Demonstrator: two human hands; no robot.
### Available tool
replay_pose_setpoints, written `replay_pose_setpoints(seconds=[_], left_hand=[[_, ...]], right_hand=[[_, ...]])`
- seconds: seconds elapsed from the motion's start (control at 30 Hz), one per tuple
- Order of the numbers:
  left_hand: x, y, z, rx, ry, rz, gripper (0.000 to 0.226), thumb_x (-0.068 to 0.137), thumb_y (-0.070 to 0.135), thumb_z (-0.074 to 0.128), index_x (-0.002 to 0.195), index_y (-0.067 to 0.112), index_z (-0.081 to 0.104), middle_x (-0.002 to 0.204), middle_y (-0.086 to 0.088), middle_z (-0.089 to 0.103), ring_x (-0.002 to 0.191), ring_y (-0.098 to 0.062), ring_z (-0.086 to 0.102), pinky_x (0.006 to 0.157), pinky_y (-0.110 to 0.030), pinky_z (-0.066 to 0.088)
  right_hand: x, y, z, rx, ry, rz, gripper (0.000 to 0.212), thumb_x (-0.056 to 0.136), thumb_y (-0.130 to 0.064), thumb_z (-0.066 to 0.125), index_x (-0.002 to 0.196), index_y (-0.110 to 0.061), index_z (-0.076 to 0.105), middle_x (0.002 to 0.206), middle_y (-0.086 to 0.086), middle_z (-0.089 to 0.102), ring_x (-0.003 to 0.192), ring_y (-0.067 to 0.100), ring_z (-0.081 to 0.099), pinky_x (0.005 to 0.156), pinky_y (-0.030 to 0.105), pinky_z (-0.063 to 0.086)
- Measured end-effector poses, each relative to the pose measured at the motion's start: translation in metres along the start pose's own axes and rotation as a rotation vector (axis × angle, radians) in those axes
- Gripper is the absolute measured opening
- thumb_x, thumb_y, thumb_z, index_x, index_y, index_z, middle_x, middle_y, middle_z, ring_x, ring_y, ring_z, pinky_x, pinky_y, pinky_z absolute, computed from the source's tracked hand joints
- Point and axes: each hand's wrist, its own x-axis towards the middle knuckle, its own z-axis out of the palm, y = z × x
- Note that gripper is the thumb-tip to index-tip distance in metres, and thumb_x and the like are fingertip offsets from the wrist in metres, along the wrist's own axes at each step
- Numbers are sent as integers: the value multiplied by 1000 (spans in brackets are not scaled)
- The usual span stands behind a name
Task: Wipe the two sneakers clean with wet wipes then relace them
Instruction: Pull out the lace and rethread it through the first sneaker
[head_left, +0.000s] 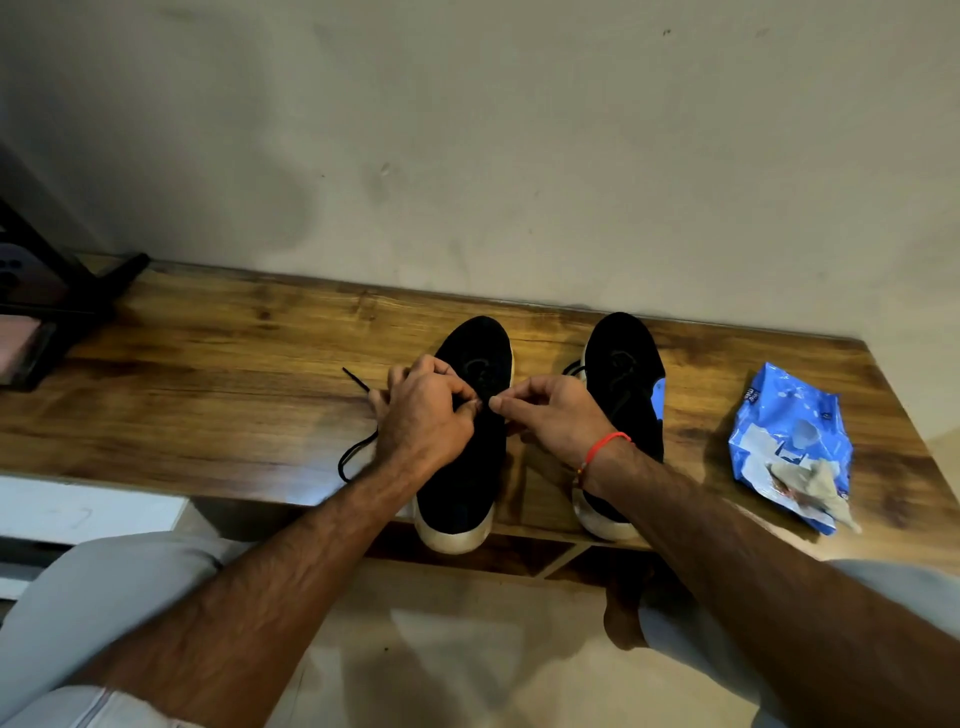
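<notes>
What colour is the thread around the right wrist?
Red, with a small bead, on the right hand's wrist thread; head view.

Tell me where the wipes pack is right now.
In the head view the wipes pack lies on the wooden table at the far right, beside the right sneaker, with a crumpled used wipe on its near end.

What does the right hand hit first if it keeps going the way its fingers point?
The right hand points leftward across the black sneaker with the white sole. Straight on, its fingertips would probably meet the left hand first, at the pinched black lace; only a sliver of gap shows, and depth is unclear.
</notes>
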Motion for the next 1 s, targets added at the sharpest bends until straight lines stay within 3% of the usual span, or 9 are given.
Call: replay_pose_setpoints(seconds=[0.1, 0.27, 0.43, 0.5, 0.6, 0.67, 0.73, 0.9, 1.0], left_hand=[[1, 2, 0, -37, -23, -34, 3, 90, 36, 73, 91, 36, 71, 117, 15, 51, 124, -16, 37, 102, -43, 25], [5, -2, 6, -196, -61, -48, 18, 87, 33, 78, 77, 39, 64, 109, 18, 51, 120, -14, 38, 95, -37, 25], [11, -10, 8, -294, -122, 17, 29, 84, 30, 81, 67, 45, 63, 101, 26, 55, 121, -16, 48, 107, -50, 36], [15, -12, 6, -351, -202, 70, 26, 84, 29, 82, 70, 47, 68, 105, 28, 58, 121, -15, 51, 109, -51, 38], [20, -15, -5, -232, -307, 185, 15, 87, 27, 78, 99, 38, 77, 118, 24, 54, 125, -11, 48, 113, -46, 37], [19, -16, -12, 10, -259, 242, 19, 90, 37, 74, 108, 42, 74, 127, 25, 47, 129, -11, 36, 107, -39, 27], [16, -13, -16, 106, -185, 218, 18, 89, 45, 71, 107, 44, 73, 132, 22, 46, 129, -13, 33, 95, -38, 22], [13, -10, -15, 129, -120, 201, 10, 90, 47, 71, 98, 42, 74, 129, 25, 50, 128, -11, 35, 89, -39, 18], [8, -9, -2, -33, -91, 166, 2, 90, 38, 72, 92, 38, 73, 126, 27, 54, 127, -11, 36, 89, -37, 19]], right_hand=[[1, 4, 1, 17, 0, 17, 6, 93, -15, 67, 93, -15, 73, 90, 6, 75, 79, 16, 70, 74, 31, 55], [2, 11, 0, 14, 32, 1, 8, 91, -9, 69, 93, -13, 75, 90, 5, 75, 87, 20, 72, 80, 34, 60], [1, 11, -2, 0, 30, -16, 9, 92, -10, 68, 97, -13, 76, 90, 3, 76, 87, 17, 73, 79, 31, 60], [2, 11, -3, -36, 55, -30, 7, 91, -13, 69, 95, -14, 76, 89, 1, 75, 85, 13, 72, 79, 29, 60], [3, 11, -3, -117, 92, -61, 6, 91, -17, 70, 91, -16, 76, 87, -1, 75, 84, 10, 71, 79, 28, 60], [4, 9, -3, -132, 73, -67, 6, 91, -17, 70, 91, -14, 76, 88, 0, 75, 85, 11, 71, 81, 30, 60], [4, 7, -3, -148, 44, -74, 6, 90, -15, 71, 91, -13, 76, 89, 2, 75, 87, 13, 71, 83, 32, 60], [6, 7, -2, -223, 24, -102, 6, 91, -16, 70, 93, -17, 76, 89, 2, 73, 88, 18, 70, 81, 36, 60], [6, 8, -3, -261, 29, -113, 7, 91, -17, 69, 94, -18, 75, 89, 2, 73, 88, 16, 68, 81, 37, 59]])
